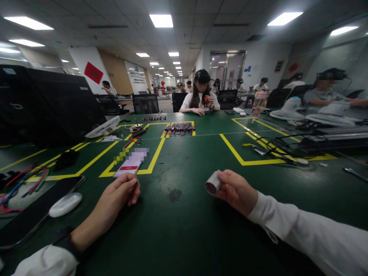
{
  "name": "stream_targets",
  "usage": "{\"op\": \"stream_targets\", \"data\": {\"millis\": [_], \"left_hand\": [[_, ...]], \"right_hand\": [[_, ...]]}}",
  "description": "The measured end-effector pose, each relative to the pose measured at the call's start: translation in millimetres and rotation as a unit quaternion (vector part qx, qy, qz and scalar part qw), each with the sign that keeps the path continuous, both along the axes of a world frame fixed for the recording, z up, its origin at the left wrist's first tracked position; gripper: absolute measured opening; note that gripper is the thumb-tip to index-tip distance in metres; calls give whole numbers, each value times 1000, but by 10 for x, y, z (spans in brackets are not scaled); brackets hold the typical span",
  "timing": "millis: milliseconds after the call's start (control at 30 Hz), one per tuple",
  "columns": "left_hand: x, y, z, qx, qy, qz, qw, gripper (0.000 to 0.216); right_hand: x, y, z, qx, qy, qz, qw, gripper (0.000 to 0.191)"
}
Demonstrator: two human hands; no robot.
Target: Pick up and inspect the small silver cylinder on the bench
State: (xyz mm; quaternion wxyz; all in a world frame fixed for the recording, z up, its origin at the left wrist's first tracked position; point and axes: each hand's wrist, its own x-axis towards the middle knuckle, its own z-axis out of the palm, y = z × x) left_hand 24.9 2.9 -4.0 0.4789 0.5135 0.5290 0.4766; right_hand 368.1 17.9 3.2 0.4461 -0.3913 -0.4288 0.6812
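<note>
My right hand [235, 189] rests on the green table [184, 230] and grips a small silver cylinder [213, 184] with a dark red end facing left. My left hand [122, 193] lies a little to the left of it, fingers curled together in a pinch; what they hold, if anything, is too small to make out. Both arms wear white sleeves, and a dark band sits on my left wrist. A phone [130, 164] with a lit screen lies just beyond my left hand.
Yellow tape marks boxes on the table. A white mouse [65, 204] and a dark tablet [34, 214] lie at left, coloured wires [180, 128] farther back, black cables [273, 147] and white fans at right. A person [201, 97] sits opposite; others work behind.
</note>
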Motion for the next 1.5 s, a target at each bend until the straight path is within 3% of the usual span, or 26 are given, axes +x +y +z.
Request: {"op": "stream_targets", "data": {"millis": [133,267,433,567,633,733,867,967,1100,1200,1333,1433,1500], "left_hand": [[92,25,16,27,41,-13,999,15],[486,24,59,101,88,-63,989,11],[1151,14,109,203,131,-184,953,55],[1425,38,118,238,203,-206,927,77],[1446,50,111,241,199,-201,928,75],[1395,62,93,252,158,-204,933,70],[1322,78,99,252,109,-191,942,33],[1301,100,173,240,133,-184,944,18],[1263,147,366,264,189,-225,919,15],[1250,178,486,266,214,-263,902,15],[1289,174,525,261,227,-286,894,13],[1308,166,526,266,207,-243,910,11],[1290,174,536,261,172,-175,934,12]], "right_hand": [[-107,103,8,-13,50,22,998,39],[-213,199,-17,38,22,-13,999,51],[-313,205,-28,58,-16,-29,998,60],[-297,132,-49,82,-54,-36,995,61],[-272,82,-73,151,-103,-58,981,58],[-236,14,-116,295,-200,-74,931,47],[-217,-25,-153,381,-270,-7,884,40],[-218,-8,-161,371,-293,31,881,48],[-205,60,-151,298,-267,107,910,65],[-180,108,-127,272,-270,160,910,61],[-147,133,-118,297,-291,157,896,56],[-133,130,-112,311,-307,158,885,54],[-126,118,-93,324,-327,153,875,52]]}}
